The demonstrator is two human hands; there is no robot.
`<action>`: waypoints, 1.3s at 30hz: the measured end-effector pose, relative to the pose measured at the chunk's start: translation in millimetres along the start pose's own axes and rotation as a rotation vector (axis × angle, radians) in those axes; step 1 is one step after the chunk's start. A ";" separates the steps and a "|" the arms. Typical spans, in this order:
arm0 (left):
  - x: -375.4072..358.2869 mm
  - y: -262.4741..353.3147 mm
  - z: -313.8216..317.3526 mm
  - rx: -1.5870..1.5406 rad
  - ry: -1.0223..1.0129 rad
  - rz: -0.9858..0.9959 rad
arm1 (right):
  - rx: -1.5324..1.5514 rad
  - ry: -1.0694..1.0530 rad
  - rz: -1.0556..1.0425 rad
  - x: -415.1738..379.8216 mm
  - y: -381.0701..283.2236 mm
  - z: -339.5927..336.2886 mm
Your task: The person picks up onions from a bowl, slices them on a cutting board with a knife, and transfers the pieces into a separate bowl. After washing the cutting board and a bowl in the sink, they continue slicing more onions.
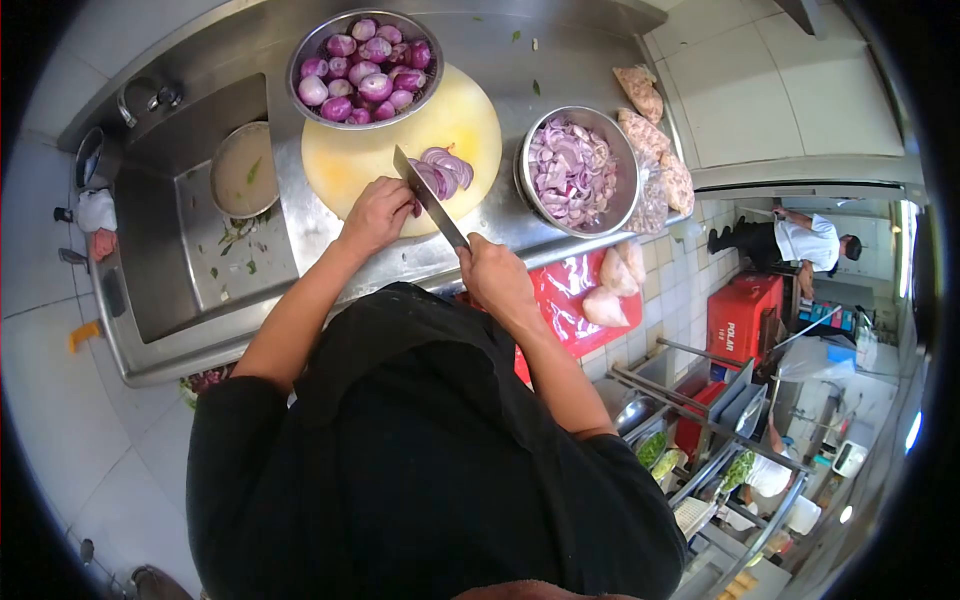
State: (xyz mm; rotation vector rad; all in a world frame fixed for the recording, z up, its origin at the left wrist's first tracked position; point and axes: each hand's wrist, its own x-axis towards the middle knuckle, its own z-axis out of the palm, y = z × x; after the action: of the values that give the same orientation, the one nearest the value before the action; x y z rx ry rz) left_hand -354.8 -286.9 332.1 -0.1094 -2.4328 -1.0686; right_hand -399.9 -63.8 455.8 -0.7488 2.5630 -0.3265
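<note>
My right hand (497, 280) grips the handle of a kitchen knife (432, 203), its blade slanting across a round, yellowish cutting board (335, 165). My left hand (378, 215) is closed beside the blade, fingers curled on a purple onion piece (416, 208) that they mostly cover. On the blade's other side lies a small pile of sliced red onion (447, 172). Peeled whole red onions (375, 87) fill a metal bowl (293, 80) at the board's far edge. To the right, another metal bowl (634, 170) holds many onion slices (570, 170).
A sink (180, 300) with a bowl of cloudy liquid (217, 185) is on the left. Bagged food (650, 135) lines the counter's right end. Below the counter edge are a red surface (565, 300) and plastic bags (610, 290). Another person (805, 240) stands far right.
</note>
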 end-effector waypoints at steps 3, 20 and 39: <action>0.5 2.4 0.2 0.016 -0.003 0.003 | -0.001 0.008 -0.048 17.0 6.1 22.6; -8.7 -5.1 8.3 -0.066 0.089 -0.044 | -0.034 -0.007 -0.070 25.1 7.1 24.8; -15.7 -9.2 11.7 -0.047 0.117 -0.078 | -0.012 -0.014 -0.071 -3.8 1.8 -7.1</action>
State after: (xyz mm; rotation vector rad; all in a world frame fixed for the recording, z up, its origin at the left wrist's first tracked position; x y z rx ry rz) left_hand -347.8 -283.1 312.0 0.0322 -2.3250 -1.1344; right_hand -401.2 -59.6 462.7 -0.8456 2.5315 -0.3276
